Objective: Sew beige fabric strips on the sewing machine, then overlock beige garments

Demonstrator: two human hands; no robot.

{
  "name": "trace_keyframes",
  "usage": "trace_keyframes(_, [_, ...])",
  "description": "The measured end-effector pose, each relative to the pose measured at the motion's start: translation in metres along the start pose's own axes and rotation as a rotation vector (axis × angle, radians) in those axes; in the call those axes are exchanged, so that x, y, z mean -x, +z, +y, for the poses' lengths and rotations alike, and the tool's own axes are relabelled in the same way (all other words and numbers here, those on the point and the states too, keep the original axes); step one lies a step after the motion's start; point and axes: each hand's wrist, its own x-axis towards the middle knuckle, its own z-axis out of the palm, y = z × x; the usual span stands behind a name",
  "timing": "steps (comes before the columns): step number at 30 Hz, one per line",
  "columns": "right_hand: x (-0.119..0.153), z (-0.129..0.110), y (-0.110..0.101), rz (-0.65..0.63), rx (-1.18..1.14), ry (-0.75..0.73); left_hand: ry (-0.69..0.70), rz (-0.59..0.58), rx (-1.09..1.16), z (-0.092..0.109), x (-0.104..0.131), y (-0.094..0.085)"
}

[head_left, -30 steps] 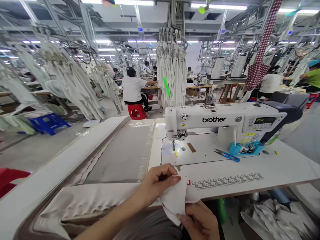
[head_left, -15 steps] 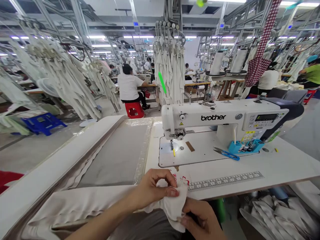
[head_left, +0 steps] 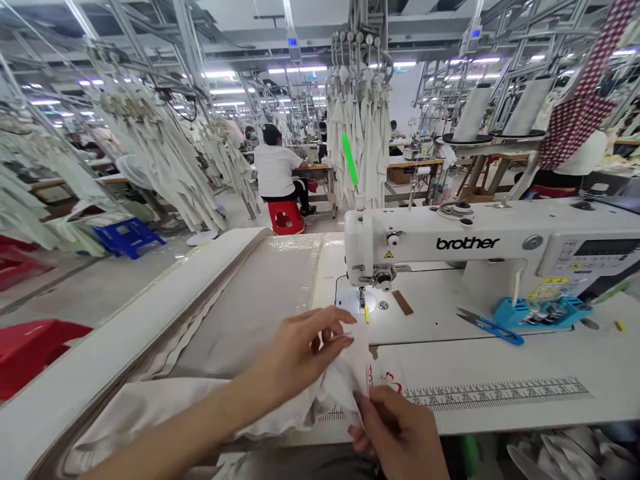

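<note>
Off-white fabric (head_left: 343,380) stretches between my two hands, just in front of the sewing machine (head_left: 480,240). My left hand (head_left: 305,350) pinches its upper edge between thumb and fingers, close to the presser foot (head_left: 363,300). Lower down and to the right, my right hand (head_left: 397,427) grips the side of the same piece. The rest of the cloth trails left over the table's front edge. A small yellow strip (head_left: 367,314) lies beside the presser foot.
Blue-handled scissors (head_left: 493,327) and a blue bobbin holder (head_left: 543,312) lie right of the needle. A brown strip (head_left: 403,303) rests on the machine bed. A printed ruler (head_left: 495,397) runs along the table front. Behind, a person (head_left: 277,167) sits on a red stool (head_left: 286,218).
Both hands have carried the fabric up and forward, toward the needle, and the piece is now stretched flatter. The camera view has turned and the machine appears closer.
</note>
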Motion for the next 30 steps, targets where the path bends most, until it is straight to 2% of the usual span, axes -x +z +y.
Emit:
trace_keyframes(3, [-0.033, -0.002, -0.003, -0.046, 0.504, -0.036, -0.216, -0.1, 0.023, -0.033, -0.023, 0.021])
trace_keyframes(5, [-0.048, -0.003, -0.005, -0.025, 0.83, -0.065, -0.288, -0.154, 0.03, -0.051, -0.031, 0.033])
trace_keyframes(7, [-0.056, -0.003, -0.006, -0.021, 1.013, -0.098, -0.312, -0.182, 0.044, -0.062, -0.035, 0.04])
trace_keyframes(9, [-0.06, -0.004, -0.008, -0.035, 1.093, -0.187, -0.334, -0.182, 0.081, -0.069, -0.036, 0.042])
trace_keyframes(11, [-0.063, -0.003, -0.011, -0.016, 1.122, -0.377, -0.358, -0.179, 0.126, -0.073, -0.037, 0.041])
trace_keyframes(15, [-0.071, -0.001, -0.019, 0.017, 1.186, -0.912, -0.396, -0.197, 0.212, -0.076, -0.042, 0.041])
trace_keyframes(17, [-0.076, -0.002, -0.023, -0.036, 1.233, -1.039, -0.424, -0.193, 0.245, -0.077, -0.044, 0.041])
trace_keyframes(23, [-0.085, -0.004, -0.029, -0.091, 1.296, -1.081, -0.477, -0.184, 0.271, -0.08, -0.048, 0.042])
trace_keyframes(27, [-0.103, -0.002, -0.029, -0.177, 1.41, -1.072, -0.484, -0.18, 0.265, -0.09, -0.068, 0.041])
trace_keyframes(30, [-0.116, 0.001, -0.028, -0.165, 1.472, -1.062, -0.525, -0.182, 0.254, -0.099, -0.085, 0.042])
